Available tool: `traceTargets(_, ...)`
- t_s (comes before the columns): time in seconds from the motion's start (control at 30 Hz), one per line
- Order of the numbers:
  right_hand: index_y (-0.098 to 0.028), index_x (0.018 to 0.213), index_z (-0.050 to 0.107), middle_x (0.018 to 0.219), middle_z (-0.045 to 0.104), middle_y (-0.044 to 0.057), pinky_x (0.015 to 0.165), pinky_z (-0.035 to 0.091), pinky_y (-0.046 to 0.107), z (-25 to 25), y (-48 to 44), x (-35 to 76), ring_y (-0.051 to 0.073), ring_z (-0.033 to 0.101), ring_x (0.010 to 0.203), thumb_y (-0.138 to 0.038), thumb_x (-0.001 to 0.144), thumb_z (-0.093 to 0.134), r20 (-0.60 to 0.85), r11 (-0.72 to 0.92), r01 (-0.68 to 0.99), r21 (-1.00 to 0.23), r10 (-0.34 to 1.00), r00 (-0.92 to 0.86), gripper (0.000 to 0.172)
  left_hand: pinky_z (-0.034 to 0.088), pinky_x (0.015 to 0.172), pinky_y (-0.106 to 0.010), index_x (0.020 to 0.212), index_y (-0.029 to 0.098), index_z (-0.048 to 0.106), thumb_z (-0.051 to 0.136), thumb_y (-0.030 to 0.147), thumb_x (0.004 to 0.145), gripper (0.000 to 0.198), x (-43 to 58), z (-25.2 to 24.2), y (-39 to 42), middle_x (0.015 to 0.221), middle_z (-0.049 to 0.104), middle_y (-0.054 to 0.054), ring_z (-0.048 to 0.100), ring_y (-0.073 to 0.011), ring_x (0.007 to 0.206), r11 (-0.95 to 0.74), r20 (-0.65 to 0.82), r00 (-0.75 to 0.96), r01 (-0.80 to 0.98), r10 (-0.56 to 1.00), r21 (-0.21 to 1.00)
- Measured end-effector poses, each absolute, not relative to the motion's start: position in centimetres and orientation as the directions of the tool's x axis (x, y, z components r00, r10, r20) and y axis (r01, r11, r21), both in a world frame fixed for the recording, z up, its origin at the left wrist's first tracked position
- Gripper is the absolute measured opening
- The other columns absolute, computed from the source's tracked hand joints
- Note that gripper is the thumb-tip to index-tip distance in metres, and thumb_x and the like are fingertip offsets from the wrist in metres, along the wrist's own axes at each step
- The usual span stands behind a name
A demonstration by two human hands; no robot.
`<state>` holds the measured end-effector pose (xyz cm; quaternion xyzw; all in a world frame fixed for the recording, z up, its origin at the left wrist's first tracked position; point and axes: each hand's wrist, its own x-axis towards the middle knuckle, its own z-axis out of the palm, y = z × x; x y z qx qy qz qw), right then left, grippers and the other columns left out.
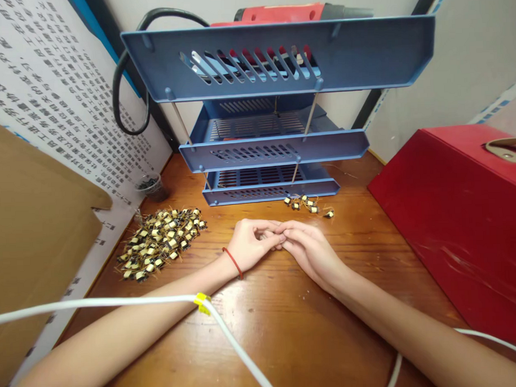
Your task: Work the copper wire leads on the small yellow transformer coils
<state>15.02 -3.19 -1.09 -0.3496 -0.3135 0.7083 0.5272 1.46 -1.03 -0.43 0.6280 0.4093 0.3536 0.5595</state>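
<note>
Over the middle of the wooden table, my left hand [255, 239] and my right hand [308, 245] meet at the fingertips. Both are closed in a pinch, and whatever lies between the fingers is hidden or too small to name. A red cord circles my left wrist. To the left of my left hand spreads a pile of small black and pale-yellow wire-wound coils [162, 242] with thin copper-coloured leads. Several more of these coils [304, 204] lie just beyond my right hand, in front of the blue rack.
A blue three-tier tray rack [273, 145] stands at the back, with a red power tool [281, 13] on top. A clear cup [153, 187] of dark bits is at the left, a red box [457, 220] at the right. A white cable [118, 301] crosses above my left forearm.
</note>
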Motion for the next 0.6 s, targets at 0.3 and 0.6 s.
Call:
traceTargets(0.3, -0.017, 0.067, 0.069, 0.073, 0.065, 0.003, 0.071, 0.043, 0.028, -1.0, -3.2, 15.0, 0.013, 0.055, 0.068, -0.015, 0.066, 0.06, -0.154, -0.235, -0.505, -0.831, 0.968, -0.197, 0.009, 0.047, 0.059, -0.023, 0.082, 0.007, 0.068, 0.065, 0.025, 0.071, 0.021, 1.4, -0.4, -1.0, 0.065, 0.065, -0.006, 0.056, -0.0111, 0.057, -0.033, -0.018, 0.419, 0.114, 0.908, 0.993)
traceTargets(0.6, -0.022, 0.09, 0.068, 0.084, 0.067, 0.002, 0.078, 0.045, 0.033, -1.0, -2.2, 16.3, 0.017, 0.06, 0.081, -0.024, 0.077, 0.055, 0.058, 0.008, -0.22, -0.975, 0.973, -0.222, 0.018, 0.048, 0.058, -0.022, 0.075, 0.009, 0.065, 0.064, 0.039, 0.072, 0.03, 1.1, -0.4, -0.5, 0.059, 0.063, -0.003, 0.056, -0.0101, 0.054, 0.06, -0.065, 0.473, 0.027, 0.879, 0.998)
